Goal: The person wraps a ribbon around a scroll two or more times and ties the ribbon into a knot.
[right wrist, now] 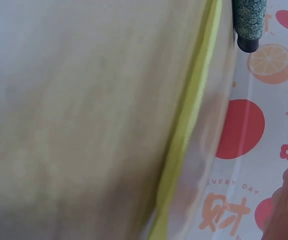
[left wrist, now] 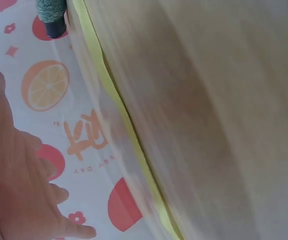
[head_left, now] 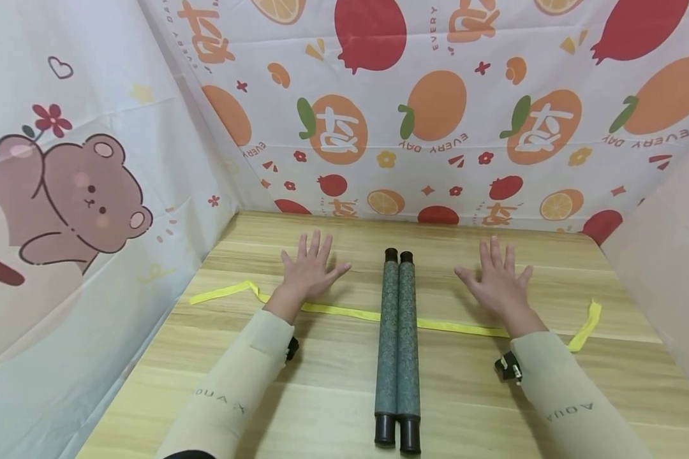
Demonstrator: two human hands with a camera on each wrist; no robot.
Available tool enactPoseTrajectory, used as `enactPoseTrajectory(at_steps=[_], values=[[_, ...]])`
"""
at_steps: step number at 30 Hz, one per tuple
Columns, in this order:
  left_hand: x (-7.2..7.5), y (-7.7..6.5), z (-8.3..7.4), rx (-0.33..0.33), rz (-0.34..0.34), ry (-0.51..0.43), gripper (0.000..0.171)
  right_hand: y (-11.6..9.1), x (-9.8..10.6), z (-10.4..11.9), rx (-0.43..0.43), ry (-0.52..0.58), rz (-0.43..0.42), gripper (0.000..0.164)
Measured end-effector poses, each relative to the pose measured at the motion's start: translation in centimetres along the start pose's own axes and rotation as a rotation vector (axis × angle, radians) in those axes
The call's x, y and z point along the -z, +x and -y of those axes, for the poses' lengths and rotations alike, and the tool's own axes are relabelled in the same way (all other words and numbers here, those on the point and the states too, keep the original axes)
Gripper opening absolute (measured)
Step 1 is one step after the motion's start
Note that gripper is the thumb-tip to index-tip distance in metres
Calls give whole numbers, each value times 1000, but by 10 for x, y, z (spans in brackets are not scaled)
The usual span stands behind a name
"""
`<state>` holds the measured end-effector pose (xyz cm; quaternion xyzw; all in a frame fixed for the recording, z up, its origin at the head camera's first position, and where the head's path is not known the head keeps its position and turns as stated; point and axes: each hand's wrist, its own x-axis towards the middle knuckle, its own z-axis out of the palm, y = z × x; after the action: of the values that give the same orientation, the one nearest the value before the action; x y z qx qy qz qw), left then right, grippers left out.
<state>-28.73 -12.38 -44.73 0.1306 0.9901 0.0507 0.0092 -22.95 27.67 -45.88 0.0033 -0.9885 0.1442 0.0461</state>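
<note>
Two rolled halves of a scroll (head_left: 389, 338), green patterned with dark end knobs, lie side by side on the table in the head view. Beneath them a yellow ribbon (head_left: 344, 311) runs crosswise, its ends bent out to left and right. To the left of the scroll my left hand (head_left: 309, 271) is spread with fingers straight, holding nothing. My right hand (head_left: 499, 284) is spread likewise on the other side, apart from the scroll. Both forearms cross over the ribbon. Each wrist view shows one scroll knob and part of the ribbon.
The wooden table (head_left: 321, 395) ends at a white fruit-print cloth (head_left: 379, 166) hanging behind it. A cloth with a bear print (head_left: 86, 197) hangs on the left, and a pale wall (head_left: 666, 255) stands on the right.
</note>
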Motion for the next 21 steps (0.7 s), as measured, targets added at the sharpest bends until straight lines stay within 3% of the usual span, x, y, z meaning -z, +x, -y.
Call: enactPoseTrajectory(at_steps=[7,14,17,21], values=[[3,-2,-10,-21,51,-115,82,-5,-2,-1,4,47,21,94],[4,-2,-15,-26,30,-99,79,-7,-3,-2,3,72,21,92],[4,-3,-17,-39,46,-93,74,-10,-2,-3,8,69,63,81],[4,-4,-20,-63,107,-129,61,-15,0,-4,20,72,154,52]])
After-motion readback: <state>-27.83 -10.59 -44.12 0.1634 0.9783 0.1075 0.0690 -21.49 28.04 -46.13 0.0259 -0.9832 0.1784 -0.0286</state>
